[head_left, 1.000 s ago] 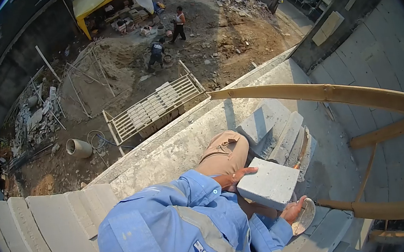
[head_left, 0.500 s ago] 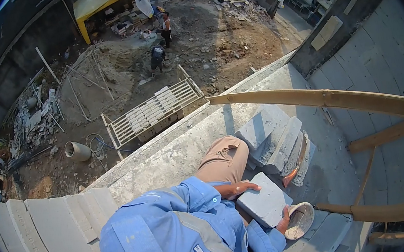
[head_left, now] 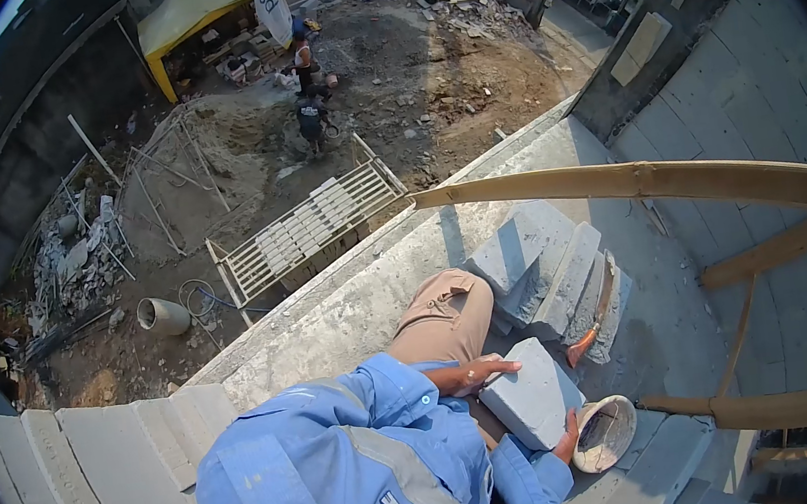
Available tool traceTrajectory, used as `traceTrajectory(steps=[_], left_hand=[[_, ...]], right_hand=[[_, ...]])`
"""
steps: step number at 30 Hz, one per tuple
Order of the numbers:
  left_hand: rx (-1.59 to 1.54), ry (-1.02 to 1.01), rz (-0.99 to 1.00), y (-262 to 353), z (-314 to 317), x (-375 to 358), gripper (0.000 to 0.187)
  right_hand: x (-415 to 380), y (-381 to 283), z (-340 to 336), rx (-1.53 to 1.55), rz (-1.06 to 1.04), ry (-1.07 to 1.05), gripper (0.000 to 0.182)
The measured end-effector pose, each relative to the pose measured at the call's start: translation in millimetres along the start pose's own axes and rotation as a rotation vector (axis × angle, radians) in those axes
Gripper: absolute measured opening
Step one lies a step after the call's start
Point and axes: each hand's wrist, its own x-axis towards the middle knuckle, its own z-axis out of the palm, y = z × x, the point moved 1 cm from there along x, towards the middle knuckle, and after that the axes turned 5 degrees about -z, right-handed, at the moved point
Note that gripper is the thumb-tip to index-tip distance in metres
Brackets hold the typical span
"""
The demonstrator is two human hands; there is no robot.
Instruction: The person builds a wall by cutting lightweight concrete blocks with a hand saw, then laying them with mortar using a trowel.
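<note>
A pale grey concrete block (head_left: 532,394) lies between my two hands, close to my bent knee (head_left: 446,312). My left hand (head_left: 484,373) is closed on its upper left side, thumb lying across the top face. On the block's lower right edge, my right hand (head_left: 567,437) grips with fingers partly hidden behind it. Right beside that hand is a round, pale bucket (head_left: 604,434) with mortar-like residue inside. More grey blocks (head_left: 524,252) are stacked just beyond, and a long tool with an orange-brown end (head_left: 584,345) rests on them.
Wooden beams (head_left: 637,180) cross on the right, before a block wall (head_left: 756,88). A low block wall (head_left: 117,458) curves at lower left. Past the concrete ledge (head_left: 333,331), the ground lies lower, with a slatted rack (head_left: 305,229) and two people (head_left: 311,117) near a sand heap.
The block has shifted and turned slightly within my hands. Both hands stay on it. My view has tilted a little, and the people below have moved slightly.
</note>
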Motion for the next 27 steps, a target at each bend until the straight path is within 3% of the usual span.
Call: traceTrajectory(steps=[27], left_hand=[[-0.067, -0.066, -0.063, 1, 0, 0, 0.087]], right_hand=[[-22, 7, 5, 0.078, 0.093, -0.002, 0.069]])
